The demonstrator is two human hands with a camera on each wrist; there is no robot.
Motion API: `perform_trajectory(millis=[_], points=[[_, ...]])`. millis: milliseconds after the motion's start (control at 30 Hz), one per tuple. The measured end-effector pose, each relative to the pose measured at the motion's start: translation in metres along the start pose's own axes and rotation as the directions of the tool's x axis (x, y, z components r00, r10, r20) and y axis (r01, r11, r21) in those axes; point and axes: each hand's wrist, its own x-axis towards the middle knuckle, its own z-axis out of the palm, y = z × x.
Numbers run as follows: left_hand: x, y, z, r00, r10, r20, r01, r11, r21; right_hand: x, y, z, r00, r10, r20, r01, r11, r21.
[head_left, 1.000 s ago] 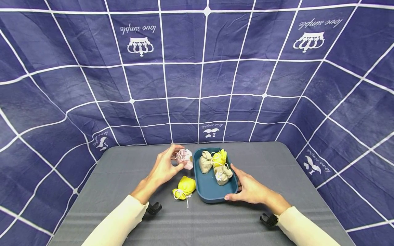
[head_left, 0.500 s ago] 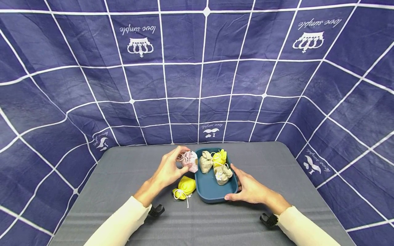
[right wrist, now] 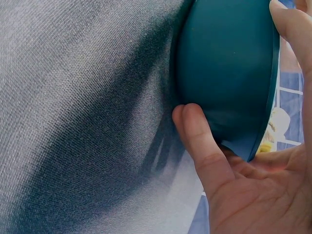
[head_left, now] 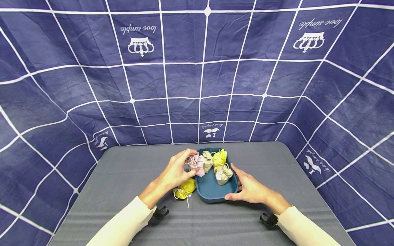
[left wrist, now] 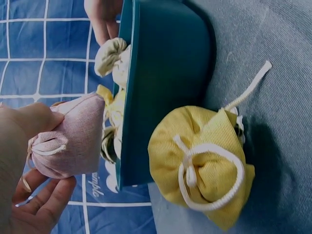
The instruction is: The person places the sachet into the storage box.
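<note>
Two hands: left hand (head_left: 176, 172) pinches pink pouch (head_left: 197, 163), now over teal tray (head_left: 212, 193) rim, formerly beside it; right hand (head_left: 250, 188) grips tray edge, unchanged.

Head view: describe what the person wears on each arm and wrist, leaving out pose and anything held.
Both arms wear long cream sleeves, the left sleeve and the right sleeve, each ending at the wrist. Under each wrist sits a small black device: the left wrist mount and the right wrist mount. The left hand and right hand are bare, without gloves.
</note>
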Motion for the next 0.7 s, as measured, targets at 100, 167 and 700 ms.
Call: perform_trajectory(millis=[100, 167, 700], points=[[0.002, 0.004, 0.002, 1.0, 0.016, 0.02, -0.016, 1.0, 0.004, 0.0, 0.0, 0.0, 1.0, -0.005, 0.0, 0.005, 1.0, 0.003], [0.003, 0.006, 0.004, 0.999, 0.029, 0.032, -0.03, 0.999, 0.011, 0.0, 0.0, 0.0, 1.0, -0.007, -0.001, 0.007, 1.0, 0.003], [0.01, 0.016, 0.02, 0.991, 0.043, 0.129, -0.049, 0.998, 0.042, 0.0, 0.0, -0.001, 1.0, 0.002, 0.001, -0.002, 1.0, 0.011]])
